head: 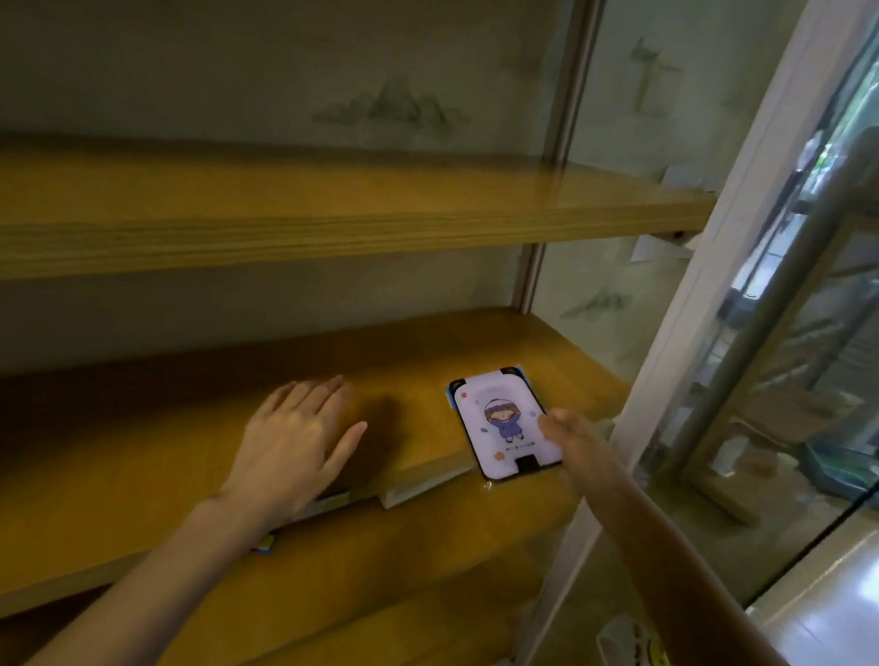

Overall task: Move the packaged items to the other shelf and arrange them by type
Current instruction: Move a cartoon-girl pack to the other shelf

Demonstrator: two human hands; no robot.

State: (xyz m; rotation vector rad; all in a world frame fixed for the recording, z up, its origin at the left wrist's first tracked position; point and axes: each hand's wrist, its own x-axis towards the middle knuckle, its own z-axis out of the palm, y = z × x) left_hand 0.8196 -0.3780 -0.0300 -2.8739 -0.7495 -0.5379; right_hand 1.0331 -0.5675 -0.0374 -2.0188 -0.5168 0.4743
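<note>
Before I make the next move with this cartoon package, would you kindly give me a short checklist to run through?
1. Right hand reaches the cartoon package: it is at the package's right edge; ok.
2. Grip closed on the package: fingers blurred; cannot tell.
3. Left hand free: lies flat on the middle shelf, holding nothing; ok.
4. Package fully supported: its near corner seems to pass the shelf's front edge; cannot tell.
5. Room on the upper shelf: bare wood shows; ok.
</note>
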